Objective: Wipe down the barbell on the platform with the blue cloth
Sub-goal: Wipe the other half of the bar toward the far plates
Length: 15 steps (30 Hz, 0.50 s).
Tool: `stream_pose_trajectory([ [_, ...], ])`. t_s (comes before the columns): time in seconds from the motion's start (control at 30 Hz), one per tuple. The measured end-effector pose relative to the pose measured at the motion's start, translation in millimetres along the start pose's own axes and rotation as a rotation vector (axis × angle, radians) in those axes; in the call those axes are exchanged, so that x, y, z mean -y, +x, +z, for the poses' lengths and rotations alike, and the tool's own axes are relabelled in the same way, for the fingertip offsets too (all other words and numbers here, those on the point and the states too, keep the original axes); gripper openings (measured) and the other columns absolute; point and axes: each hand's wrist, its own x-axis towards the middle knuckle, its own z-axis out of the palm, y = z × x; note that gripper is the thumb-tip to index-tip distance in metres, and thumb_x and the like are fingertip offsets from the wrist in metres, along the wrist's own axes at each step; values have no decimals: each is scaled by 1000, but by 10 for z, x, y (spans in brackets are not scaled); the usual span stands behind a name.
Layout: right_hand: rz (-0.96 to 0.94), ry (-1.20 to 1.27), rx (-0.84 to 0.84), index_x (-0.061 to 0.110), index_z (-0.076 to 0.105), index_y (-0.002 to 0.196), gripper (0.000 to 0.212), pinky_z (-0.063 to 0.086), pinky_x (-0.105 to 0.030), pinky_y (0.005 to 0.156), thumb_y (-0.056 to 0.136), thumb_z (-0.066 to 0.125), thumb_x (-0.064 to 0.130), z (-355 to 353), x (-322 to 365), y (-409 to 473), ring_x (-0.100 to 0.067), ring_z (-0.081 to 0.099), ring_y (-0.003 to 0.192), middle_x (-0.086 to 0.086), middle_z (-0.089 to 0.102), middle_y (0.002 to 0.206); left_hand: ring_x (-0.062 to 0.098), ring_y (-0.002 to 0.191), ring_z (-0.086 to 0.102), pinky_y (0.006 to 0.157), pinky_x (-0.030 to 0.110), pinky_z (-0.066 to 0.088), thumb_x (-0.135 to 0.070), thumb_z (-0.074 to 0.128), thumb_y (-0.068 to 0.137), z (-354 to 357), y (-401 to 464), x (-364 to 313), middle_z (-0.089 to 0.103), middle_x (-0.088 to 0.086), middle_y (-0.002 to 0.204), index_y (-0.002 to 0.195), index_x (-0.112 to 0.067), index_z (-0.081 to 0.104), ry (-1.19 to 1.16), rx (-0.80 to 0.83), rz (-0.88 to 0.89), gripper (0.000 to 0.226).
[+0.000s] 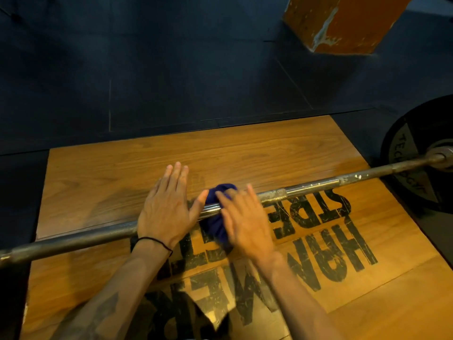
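Observation:
A steel barbell lies across the wooden platform, running from the lower left to a black plate at the right. A dark blue cloth is draped over the shaft near its middle. My left hand lies flat on the bar just left of the cloth, fingers straight, thumb touching the cloth. My right hand rests on the cloth with fingers spread and extended, slightly blurred. The part of the bar under both hands is hidden.
The platform bears large black worn lettering. Dark rubber floor mats surround it. An orange wooden box stands at the top right, beyond the platform.

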Motion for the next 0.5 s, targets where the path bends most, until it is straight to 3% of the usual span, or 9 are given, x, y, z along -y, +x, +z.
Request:
stream_pose_trajectory([
  [0.13, 335, -64, -141, 7, 66, 128, 37, 23, -54, 125, 109, 37, 19, -182, -714, -111, -33, 59, 126, -14, 64, 125, 20, 153, 9, 120, 41, 17, -71, 3, 95, 5, 6, -11, 14, 9, 166, 157, -14, 15, 15, 6, 5, 85],
  [0.27, 613, -2, -261, 1, 67, 124, 39, 23, -57, 123, 109, 38, 21, 85, -224, 2, -39, 53, 130, -17, 63, 126, 20, 153, 9, 120, 43, 20, -71, 2, 93, -19, -15, -30, 14, 8, 166, 157, -14, 15, -2, 17, 5, 87],
  [0.3, 605, 55, -281, 2, 67, 125, 40, 23, -56, 123, 109, 37, 23, 158, 33, 40, -39, 52, 131, -17, 63, 126, 20, 153, 10, 120, 43, 22, -71, 3, 94, -19, -21, -34, 15, 9, 165, 157, -13, 17, -10, 12, 7, 87],
  [0.4, 334, 193, -204, 6, 65, 132, 41, 22, -49, 126, 111, 37, 26, 237, 573, -20, -30, 55, 130, -12, 63, 131, 20, 152, 16, 120, 44, 26, -71, 6, 95, -15, -12, -40, 21, 9, 164, 156, -13, 23, 9, -5, -3, 86],
  [0.5, 89, 88, -73, 9, 64, 136, 42, 24, -50, 125, 111, 34, 25, 92, 135, -72, -27, 56, 127, -11, 64, 131, 21, 152, 16, 121, 45, 26, -71, 8, 95, -32, -15, -29, 22, 10, 164, 155, -12, 25, -13, -9, 2, 86],
])
